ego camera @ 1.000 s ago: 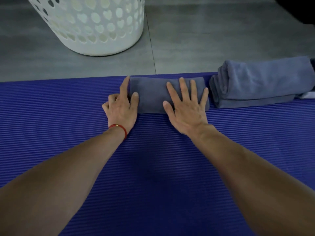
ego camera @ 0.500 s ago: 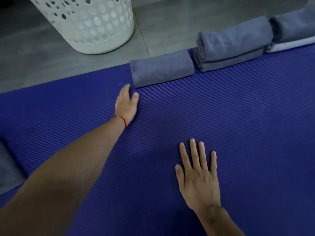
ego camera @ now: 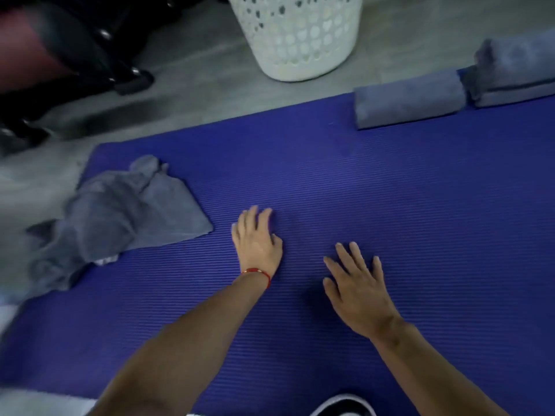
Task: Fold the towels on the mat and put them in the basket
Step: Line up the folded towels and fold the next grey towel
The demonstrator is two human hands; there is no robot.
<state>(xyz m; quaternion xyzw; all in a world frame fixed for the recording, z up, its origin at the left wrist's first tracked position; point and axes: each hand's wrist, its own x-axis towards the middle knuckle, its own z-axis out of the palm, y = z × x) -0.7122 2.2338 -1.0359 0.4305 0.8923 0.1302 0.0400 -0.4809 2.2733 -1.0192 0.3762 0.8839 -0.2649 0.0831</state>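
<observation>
A crumpled grey towel (ego camera: pixel 120 217) lies unfolded at the left end of the blue mat (ego camera: pixel 375 205). My left hand (ego camera: pixel 256 238), with a red wrist band, is flat over the mat just right of that towel, fingers straight, holding nothing. My right hand (ego camera: pixel 359 288) hovers open over the mat's middle. A folded grey towel (ego camera: pixel 408 99) sits at the mat's far edge on the right, with a thicker folded grey towel stack (ego camera: pixel 516 72) beside it. The white perforated basket (ego camera: pixel 300 34) stands on the floor beyond the mat.
Grey tiled floor (ego camera: pixel 204 64) surrounds the mat. A dark chair base with castors (ego camera: pixel 90 55) stands at the far left. Something white (ego camera: pixel 39 403) lies at the near left corner, and a black and white object (ego camera: pixel 345 406) shows at the bottom edge.
Both hands have left the folded towel and drawn back towards me. The view has swung left, bringing the crumpled towel into sight; my left hand now lies near it.
</observation>
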